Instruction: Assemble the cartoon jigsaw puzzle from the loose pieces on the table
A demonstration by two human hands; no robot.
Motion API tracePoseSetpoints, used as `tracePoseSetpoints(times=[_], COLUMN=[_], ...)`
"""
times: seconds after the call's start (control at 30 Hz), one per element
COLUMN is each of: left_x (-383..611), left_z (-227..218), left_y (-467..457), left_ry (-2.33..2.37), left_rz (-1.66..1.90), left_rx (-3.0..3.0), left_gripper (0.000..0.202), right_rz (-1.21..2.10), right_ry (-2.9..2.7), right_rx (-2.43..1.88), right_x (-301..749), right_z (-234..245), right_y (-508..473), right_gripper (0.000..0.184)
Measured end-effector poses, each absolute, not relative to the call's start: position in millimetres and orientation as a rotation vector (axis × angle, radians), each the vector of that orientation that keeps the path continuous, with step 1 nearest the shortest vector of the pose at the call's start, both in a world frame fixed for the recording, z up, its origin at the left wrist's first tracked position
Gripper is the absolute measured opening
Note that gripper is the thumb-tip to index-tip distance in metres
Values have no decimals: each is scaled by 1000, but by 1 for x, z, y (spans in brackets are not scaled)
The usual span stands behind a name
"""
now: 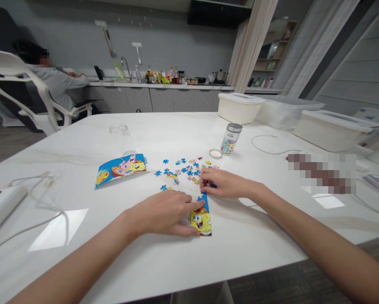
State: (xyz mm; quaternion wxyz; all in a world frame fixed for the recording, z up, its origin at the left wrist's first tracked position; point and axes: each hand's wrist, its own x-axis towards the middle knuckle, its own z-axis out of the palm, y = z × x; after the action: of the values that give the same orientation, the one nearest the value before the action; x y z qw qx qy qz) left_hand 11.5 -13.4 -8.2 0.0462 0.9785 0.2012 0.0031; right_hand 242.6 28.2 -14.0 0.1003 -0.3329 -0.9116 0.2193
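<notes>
A partly joined jigsaw puzzle (pixel 201 221) with a yellow cartoon face lies on the white table. My left hand (pixel 167 211) rests at its left side, index finger and thumb stretched apart and touching it. At the puzzle's blue upper end, the fingers of my right hand (pixel 219 182) are pinched together on a jigsaw piece (pixel 212 185), mostly hidden by the fingers. Several loose jigsaw pieces (pixel 176 181) are scattered just beyond both hands. Left of them, a curved picture sheet (pixel 121 169) shows cartoon figures on blue.
Behind the pieces stand a printed can (pixel 231 139) and a round lid (pixel 215 153). A clear jar (pixel 119 131) is farther left. White storage boxes (pixel 240 108) line the back right. Cables (pixel 47 211) lie at the left. A person (pixel 58 84) sits beyond the table.
</notes>
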Motion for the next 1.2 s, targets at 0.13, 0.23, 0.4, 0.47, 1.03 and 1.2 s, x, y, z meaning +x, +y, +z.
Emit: tracePoseSetpoints(times=[0.13, 0.23, 0.4, 0.47, 1.03, 1.2], left_x=[12, 11, 11, 12, 12, 12], left_z=[-8, -8, -10, -10, -6, -8], left_y=[-14, -15, -15, -15, -16, -16], left_ry=[633, 641, 635, 631, 620, 625], left_rz=[-20, -30, -20, -10, -33, -39], left_rx=[2986, 2992, 3010, 3015, 3002, 3029], left_gripper=[49, 51, 52, 52, 50, 52], right_rz=[703, 743, 839, 857, 1062, 890], right_ry=[-2685, -2680, -2656, -2648, -2536, -2378], right_rx=[-995, -1013, -1038, -1044, -1050, -1132], right_x=[244, 246, 246, 245, 240, 244], right_z=[-15, -12, -13, -15, -12, -11], right_y=[29, 27, 27, 29, 26, 33], right_gripper=[5, 9, 8, 9, 2, 10])
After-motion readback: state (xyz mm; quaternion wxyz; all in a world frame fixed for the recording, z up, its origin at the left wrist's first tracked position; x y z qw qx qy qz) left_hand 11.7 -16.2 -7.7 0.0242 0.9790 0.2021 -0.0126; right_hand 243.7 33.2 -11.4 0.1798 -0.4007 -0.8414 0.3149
